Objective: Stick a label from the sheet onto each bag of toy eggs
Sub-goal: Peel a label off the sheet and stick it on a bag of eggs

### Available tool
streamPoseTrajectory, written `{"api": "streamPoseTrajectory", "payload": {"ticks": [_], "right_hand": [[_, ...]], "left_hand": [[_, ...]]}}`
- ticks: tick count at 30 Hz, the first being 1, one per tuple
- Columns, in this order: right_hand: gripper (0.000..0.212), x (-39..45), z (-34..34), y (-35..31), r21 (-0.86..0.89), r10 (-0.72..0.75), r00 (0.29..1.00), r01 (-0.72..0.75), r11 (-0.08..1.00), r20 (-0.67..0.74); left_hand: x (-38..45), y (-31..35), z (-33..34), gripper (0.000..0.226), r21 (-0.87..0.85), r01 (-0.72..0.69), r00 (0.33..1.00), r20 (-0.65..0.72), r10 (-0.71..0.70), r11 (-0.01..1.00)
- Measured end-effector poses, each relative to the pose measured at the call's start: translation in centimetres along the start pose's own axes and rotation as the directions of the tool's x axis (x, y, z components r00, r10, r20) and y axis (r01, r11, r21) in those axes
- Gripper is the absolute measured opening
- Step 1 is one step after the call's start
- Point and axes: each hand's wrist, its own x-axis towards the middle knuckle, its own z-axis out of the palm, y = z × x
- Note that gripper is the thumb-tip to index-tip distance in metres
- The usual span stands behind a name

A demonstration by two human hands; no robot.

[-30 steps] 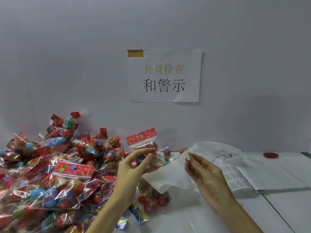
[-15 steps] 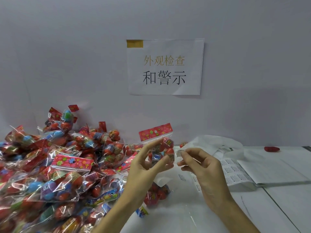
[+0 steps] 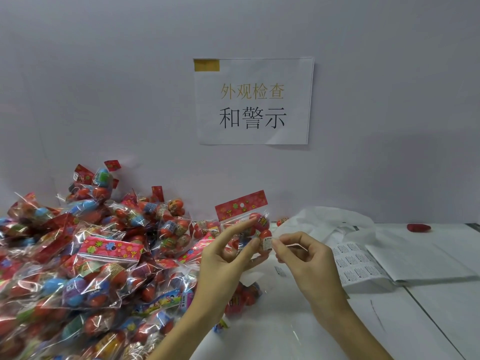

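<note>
Bag of toy eggs (image 3: 248, 224) held up off the counter (image 3: 389, 320), near the middle, pinched between thumb and forefinger of left hand (image 3: 223, 258) — likely to face its clear front toward the label. Right hand (image 3: 301, 258) fingers (image 3: 279, 244) pressed together, pinching label (image 3: 267, 242) against the bag's right edge. Label sheet (image 3: 355, 263) kept just right, within easy reach. Heap of bags (image 3: 85, 255) piled left, probably awaiting labels.

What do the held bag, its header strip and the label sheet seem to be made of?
Held bag: thin clear plastic film, glossy; it crinkles and glints.
Header strip: probably printed card or paper, flat, red with flowers and a punched hole.
Label sheet: matte white paper, printed in a grid, its edge curling.
</note>
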Motion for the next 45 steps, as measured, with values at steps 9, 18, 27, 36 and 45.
{"api": "streamPoseTrajectory", "payload": {"ticks": [9, 18, 27, 36, 45], "right_hand": [[0.006, 0.0, 0.0, 0.1, -0.024, 0.002, 1.0, -0.002, 1.0, 0.003], [0.005, -0.1, 0.1, 0.0, -0.041, -0.009, 0.999, 0.01, 0.999, 0.032], [0.005, 0.1, 0.0, 0.5, -0.089, -0.055, 0.998, 0.058, 0.994, 0.036], [0.033, 0.2, 0.6, 1.2, 0.236, 0.257, 0.959, -0.279, 0.931, 0.122], [0.04, 0.2, 0.5, 1.0, 0.146, 0.026, 0.974, -0.06, 0.988, 0.226]], "left_hand": [[0.0, 0.5, 0.1, 0.04, 0.005, 0.037, 0.999, 0.025, -0.037, 0.999], [-0.1, 0.4, -0.2, 0.051, 0.048, 0.023, 0.999, 0.035, -0.025, 0.999], [0.1, 0.3, -0.2, 0.046, 0.049, 0.02, 1.0, 0.013, -0.021, 0.999], [0.2, 0.1, -0.4, 0.05, 0.038, -0.005, 1.0, 0.011, 0.004, 0.999], [0.4, 0.4, -0.2, 0.089, -0.076, 0.038, 0.997, 0.076, -0.032, 0.996]]}}
